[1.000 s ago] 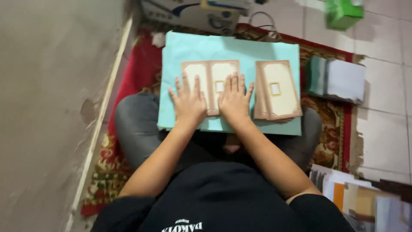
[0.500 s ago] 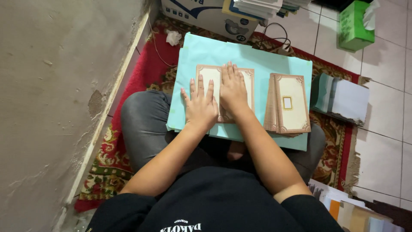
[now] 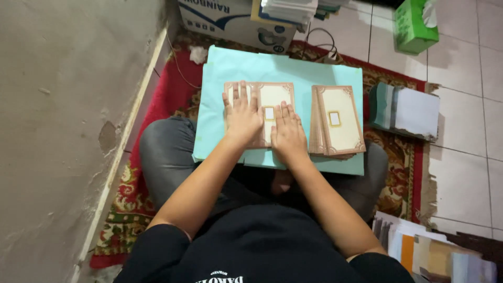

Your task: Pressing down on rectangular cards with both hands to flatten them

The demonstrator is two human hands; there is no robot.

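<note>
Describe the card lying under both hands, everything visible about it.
The card is cream paper or thin board with an ornate brown border and a small gold-framed white window near its middle. It lies flat, opened out, on the pale turquoise board across the person's lap. The left hand and the right hand press on it, palms down, hiding much of its lower part.

We sit on the rug (image 3: 157,99), board (image 3: 230,73) across our lap. Both hands, left (image 3: 242,116) and right (image 3: 287,133), rest flat on the open card (image 3: 272,94); the card stack (image 3: 338,120) lies just right. Paper pile (image 3: 406,111) further right; box (image 3: 230,18) behind the board.
</note>
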